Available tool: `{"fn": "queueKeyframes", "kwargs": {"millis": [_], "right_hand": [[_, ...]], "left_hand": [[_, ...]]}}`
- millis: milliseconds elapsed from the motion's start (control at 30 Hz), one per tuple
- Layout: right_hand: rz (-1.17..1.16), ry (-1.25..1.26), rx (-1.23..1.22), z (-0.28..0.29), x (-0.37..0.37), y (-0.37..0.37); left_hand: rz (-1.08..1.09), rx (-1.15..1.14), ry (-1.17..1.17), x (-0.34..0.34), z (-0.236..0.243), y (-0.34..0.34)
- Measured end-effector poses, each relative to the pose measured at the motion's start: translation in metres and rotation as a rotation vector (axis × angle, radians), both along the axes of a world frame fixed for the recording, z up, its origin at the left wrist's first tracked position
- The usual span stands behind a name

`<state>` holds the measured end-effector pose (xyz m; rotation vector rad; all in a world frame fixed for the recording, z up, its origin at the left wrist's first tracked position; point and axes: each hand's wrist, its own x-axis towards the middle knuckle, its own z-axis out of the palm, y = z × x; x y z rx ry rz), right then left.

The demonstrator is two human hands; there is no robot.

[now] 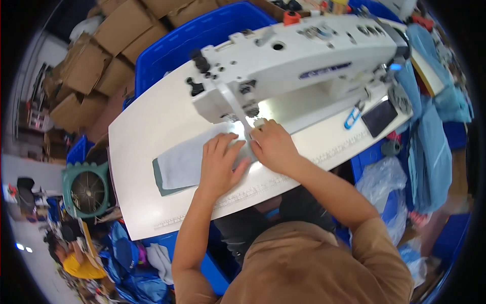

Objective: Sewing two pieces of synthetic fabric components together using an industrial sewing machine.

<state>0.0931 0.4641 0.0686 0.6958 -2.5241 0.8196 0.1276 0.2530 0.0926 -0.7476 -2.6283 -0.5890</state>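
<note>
Left grip (pixel 219 164): lying on pale cloth (pixel 185 159) atop table (pixel 132 167), fingers apart; right grip (pixel 277 147): curling near cloth's end, closure unclear. Overhanging: sewing machine (pixel 304 66). Standing behind: blue bin (pixel 192 35), contents hidden.

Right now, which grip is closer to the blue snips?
Right. The right grip is left of the blue snips, at the right end of the cloth; the left grip is farther left, on the cloth.

This is a sewing workshop: a large white sewing machine (pixel 304 58) sits on a ruler-edged worktop (pixel 134 152), amid cardboard boxes (pixel 123 28), a blue bin (pixel 152 58) and light-blue cloth (pixel 430 157).
</note>
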Motion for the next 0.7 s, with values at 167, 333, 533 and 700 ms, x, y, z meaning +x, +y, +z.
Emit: {"fn": "queueKeyframes", "kwargs": {"millis": [167,333,533,700], "right_hand": [[0.076,-0.262,-0.254,-0.001,0.010,0.031],[0.055,-0.188,-0.323,-0.008,0.019,0.037],[0.170,-0.118,-0.261,-0.004,0.025,0.039],[0.287,-0.121,-0.149,-0.001,0.029,0.040]], "left_hand": [[-0.085,0.078,-0.044,0.005,-0.010,-0.002],[-0.077,0.218,-0.134,0.001,-0.016,-0.003],[-0.060,0.267,-0.190,0.003,-0.019,-0.007],[-0.038,0.305,-0.213,0.004,-0.020,-0.009]]}}
